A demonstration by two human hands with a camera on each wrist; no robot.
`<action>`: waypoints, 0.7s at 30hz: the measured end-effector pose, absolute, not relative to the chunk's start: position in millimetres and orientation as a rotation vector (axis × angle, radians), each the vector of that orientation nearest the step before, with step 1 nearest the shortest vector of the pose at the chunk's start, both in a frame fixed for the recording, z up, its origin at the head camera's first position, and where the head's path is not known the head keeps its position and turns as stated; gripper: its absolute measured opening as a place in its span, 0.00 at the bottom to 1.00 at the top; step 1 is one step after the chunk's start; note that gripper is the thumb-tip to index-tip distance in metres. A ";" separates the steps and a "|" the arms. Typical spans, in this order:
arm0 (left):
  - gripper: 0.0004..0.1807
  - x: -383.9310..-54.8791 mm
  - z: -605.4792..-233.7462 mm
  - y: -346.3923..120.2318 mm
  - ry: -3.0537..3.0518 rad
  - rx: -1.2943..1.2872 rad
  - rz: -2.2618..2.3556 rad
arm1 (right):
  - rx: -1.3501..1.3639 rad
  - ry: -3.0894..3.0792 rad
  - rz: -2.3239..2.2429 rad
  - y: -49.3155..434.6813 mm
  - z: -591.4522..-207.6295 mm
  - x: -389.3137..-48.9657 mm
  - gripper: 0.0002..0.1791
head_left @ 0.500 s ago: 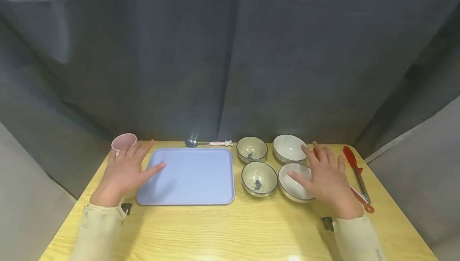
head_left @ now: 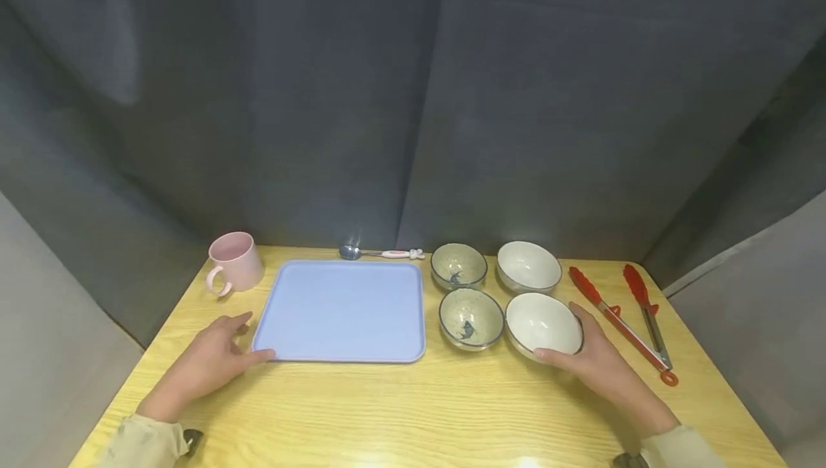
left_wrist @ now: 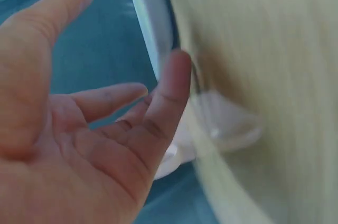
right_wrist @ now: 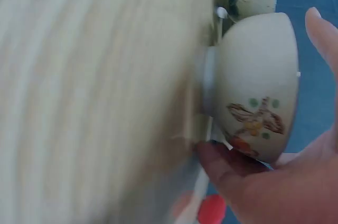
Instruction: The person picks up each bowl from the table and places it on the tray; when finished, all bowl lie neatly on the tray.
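Note:
My left hand (head_left: 208, 360) is low at the near left corner of a light blue tray (head_left: 342, 310), its thumb tip at the corner. In the left wrist view a finger (left_wrist: 171, 84) overlaps the tray's edge (left_wrist: 148, 20); contact is unclear. Beside the near white bowl (head_left: 543, 323) is my right hand (head_left: 596, 357), spread about its right side, thumb along the front rim. From the right wrist, the bowl (right_wrist: 256, 86) shows a floral pattern outside. Fingers lie low near its base, while the thumb (right_wrist: 322, 31) stands apart from it. The bowl sits on the table.
Another white bowl (head_left: 529, 267) and two speckled bowls with blue fish motifs (head_left: 459, 265) (head_left: 471, 319) stand alongside. Two red-tipped tongs (head_left: 619, 321) (head_left: 648, 314) lie at right. A pink mug (head_left: 241, 264) stands far left; a spoon (head_left: 387, 254) lies behind the tray.
Both hands have come down toward the table. The left moved from over the tray and mug to the tray's near corner; the right went from above the white bowls to the near one's side.

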State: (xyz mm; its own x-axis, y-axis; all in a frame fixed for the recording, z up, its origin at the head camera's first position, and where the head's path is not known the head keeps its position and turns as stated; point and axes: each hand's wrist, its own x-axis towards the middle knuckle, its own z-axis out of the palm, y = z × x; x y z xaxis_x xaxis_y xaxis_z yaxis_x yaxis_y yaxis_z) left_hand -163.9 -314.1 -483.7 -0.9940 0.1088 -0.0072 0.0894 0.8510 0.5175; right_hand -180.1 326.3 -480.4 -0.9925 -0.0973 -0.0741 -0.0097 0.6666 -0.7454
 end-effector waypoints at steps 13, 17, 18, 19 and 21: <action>0.35 -172.2 -489.7 -303.8 3.012 0.263 0.894 | -0.099 2.748 -1.238 321.1 -493.5 -182.0 0.78; 0.39 -172.8 -490.8 -303.4 2.969 0.232 0.946 | -0.107 2.775 -1.288 321.9 -494.3 -180.3 0.74; 0.40 -172.8 -491.1 -303.4 2.957 0.224 0.959 | -0.108 2.779 -1.295 321.9 -494.7 -179.8 0.73; 0.42 -172.6 -491.3 -303.5 2.946 0.214 0.969 | -0.110 2.782 -1.307 322.0 -495.3 -179.6 0.72; 0.43 -172.3 -491.3 -303.6 2.930 0.198 0.982 | -0.108 2.793 -1.317 321.7 -496.1 -179.4 0.72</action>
